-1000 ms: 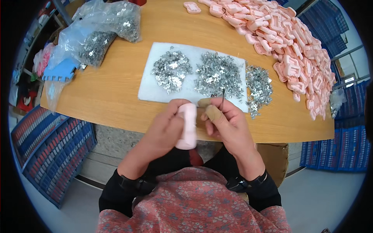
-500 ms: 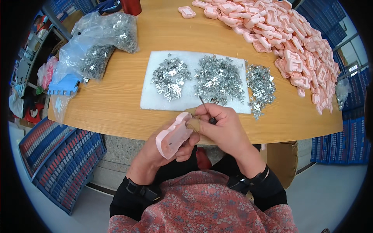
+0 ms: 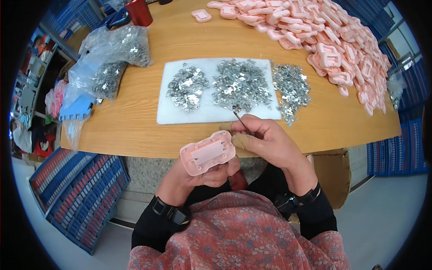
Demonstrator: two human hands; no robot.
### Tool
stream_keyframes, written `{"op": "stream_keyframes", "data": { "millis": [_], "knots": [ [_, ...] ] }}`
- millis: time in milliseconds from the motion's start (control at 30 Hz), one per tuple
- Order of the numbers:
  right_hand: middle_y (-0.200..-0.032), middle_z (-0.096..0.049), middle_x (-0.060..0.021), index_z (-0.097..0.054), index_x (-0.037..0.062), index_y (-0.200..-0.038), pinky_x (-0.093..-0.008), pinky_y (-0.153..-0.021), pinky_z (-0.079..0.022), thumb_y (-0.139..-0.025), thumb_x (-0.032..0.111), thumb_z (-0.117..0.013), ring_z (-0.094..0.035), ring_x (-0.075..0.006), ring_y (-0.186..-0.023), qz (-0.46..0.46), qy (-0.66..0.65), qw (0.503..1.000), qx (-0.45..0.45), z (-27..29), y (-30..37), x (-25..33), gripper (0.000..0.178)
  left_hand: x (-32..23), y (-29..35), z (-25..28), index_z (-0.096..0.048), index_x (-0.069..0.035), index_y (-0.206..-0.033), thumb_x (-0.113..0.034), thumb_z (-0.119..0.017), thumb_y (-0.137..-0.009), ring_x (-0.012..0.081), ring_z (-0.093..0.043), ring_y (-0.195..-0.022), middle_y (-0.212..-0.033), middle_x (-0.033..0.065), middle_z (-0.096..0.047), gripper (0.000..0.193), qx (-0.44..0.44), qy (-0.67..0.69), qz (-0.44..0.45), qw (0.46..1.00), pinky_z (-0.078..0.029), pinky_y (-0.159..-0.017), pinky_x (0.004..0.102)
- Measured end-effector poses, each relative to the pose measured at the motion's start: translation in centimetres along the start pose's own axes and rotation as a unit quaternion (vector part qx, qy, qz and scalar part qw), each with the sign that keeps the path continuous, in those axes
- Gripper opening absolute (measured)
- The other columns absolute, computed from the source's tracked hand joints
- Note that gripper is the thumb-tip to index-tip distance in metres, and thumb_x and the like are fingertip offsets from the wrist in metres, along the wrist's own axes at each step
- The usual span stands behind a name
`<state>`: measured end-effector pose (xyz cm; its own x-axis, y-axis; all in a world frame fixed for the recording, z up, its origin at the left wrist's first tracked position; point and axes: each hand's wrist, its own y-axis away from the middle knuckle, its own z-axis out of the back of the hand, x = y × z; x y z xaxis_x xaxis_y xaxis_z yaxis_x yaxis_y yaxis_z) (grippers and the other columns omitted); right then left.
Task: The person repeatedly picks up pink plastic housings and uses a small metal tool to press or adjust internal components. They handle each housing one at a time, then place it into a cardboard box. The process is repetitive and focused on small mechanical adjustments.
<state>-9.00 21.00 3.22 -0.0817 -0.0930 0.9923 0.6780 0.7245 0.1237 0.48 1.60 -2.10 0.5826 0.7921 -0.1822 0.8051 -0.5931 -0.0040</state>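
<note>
A pink plastic shell (image 3: 204,155) lies in my left hand (image 3: 215,177), its hollow inner side up, showing a rectangular panel and small dark slots. My left fingers curl under it and grip its edge. My right hand (image 3: 281,146) pinches a thin dark metal tool (image 3: 243,123) between thumb and fingers, its tip pointing up and away toward the small metal parts. Tan covers wrap the right thumb (image 3: 245,142) and a fingertip near the shell's right end. Beyond the hands, a white foam sheet (image 3: 191,118) bears two heaps of small silvery metal pieces (image 3: 243,87).
Another heap of metal pieces (image 3: 292,90) lies right of the sheet. Many pink shells (image 3: 333,58) are piled at the far right, with a single shell (image 3: 201,16) apart. Clear bags of metal parts (image 3: 110,74) and a red cylinder (image 3: 139,12) stand at left.
The pink shell has turned from steeply tilted to facing up, showing its inside. My right hand has shifted slightly right, still pinching the tool. The whole view has shifted a little.
</note>
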Motion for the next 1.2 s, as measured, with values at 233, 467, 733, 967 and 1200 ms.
{"op": "stream_keyframes", "data": {
  "millis": [233, 467, 733, 967, 1200],
  "knots": [
    [-0.087, -0.051, 0.0032, -0.066, -0.0048, -0.105, -0.0226, -0.068, -0.039, -0.088, 0.015, -0.073, -0.045, -0.0048, -0.078, 0.024, -0.024, 0.995, -0.097, 2.4, 6.8, -1.0, 0.027, 3.8, -4.3, -1.8, -0.055, -0.001, -0.119, -0.047, -0.043, -0.1, 0.0095, -0.037, -0.045, -0.08, 0.02, -0.051, 0.051, 0.005, 0.025, 0.119, 0.993, -0.026, -0.036, 0.0225],
    [-0.076, -0.058, 0.0051, -0.068, 0.0, -0.099, -0.0196, -0.055, -0.035, -0.087, 0.019, -0.071, -0.046, -0.0025, -0.066, -0.127, -0.068, 0.971, -0.194, 5.1, 16.9, -0.9, 0.023, 9.9, -8.6, -3.0, -0.052, -0.004, -0.126, -0.04, -0.043, -0.103, 0.0142, -0.055, -0.058, -0.105, 0.0193, -0.065, 0.044, 0.005, -0.212, 0.264, 0.941, -0.045, -0.052, 0.028],
    [-0.061, -0.045, 0.0069, -0.064, 0.0012, -0.104, -0.0208, -0.042, -0.027, -0.089, 0.019, -0.068, -0.037, -0.0038, -0.047, -0.198, -0.141, 0.845, -0.477, 14.5, 34.1, -14.1, 0.024, 5.3, -10.7, -10.0, -0.042, -0.005, -0.141, -0.036, -0.044, -0.104, 0.018, -0.068, -0.082, -0.11, 0.0149, -0.065, 0.048, -0.044, -0.573, 0.254, 0.778, -0.057, -0.069, 0.0289],
    [-0.079, -0.06, -0.0002, -0.063, -0.0001, -0.112, -0.024, -0.061, -0.046, -0.096, 0.016, -0.061, -0.055, -0.0084, -0.068, -0.061, 0.014, 0.752, -0.657, 16.4, 35.7, -23.4, 0.023, -11.6, -17.4, -8.3, -0.067, -0.006, -0.114, -0.028, -0.06, -0.095, 0.013, -0.067, -0.074, -0.086, 0.0059, -0.07, 0.03, -0.227, -0.849, -0.066, 0.473, -0.053, -0.064, 0.0286],
    [-0.101, -0.064, -0.0041, -0.061, -0.0046, -0.113, -0.025, -0.084, -0.046, -0.096, 0.002, -0.055, -0.058, -0.0106, -0.093, 0.001, 0.131, 0.793, -0.595, 14.3, 24.5, -11.4, 0.019, -29.5, -19.1, -0.1, -0.07, -0.008, -0.109, -0.019, -0.059, -0.085, 0.0341, -0.065, -0.102, -0.108, 0.0186, -0.069, 0.029, -0.478, -0.837, -0.157, 0.215, -0.051, -0.09, 0.0412]
  ]
}}
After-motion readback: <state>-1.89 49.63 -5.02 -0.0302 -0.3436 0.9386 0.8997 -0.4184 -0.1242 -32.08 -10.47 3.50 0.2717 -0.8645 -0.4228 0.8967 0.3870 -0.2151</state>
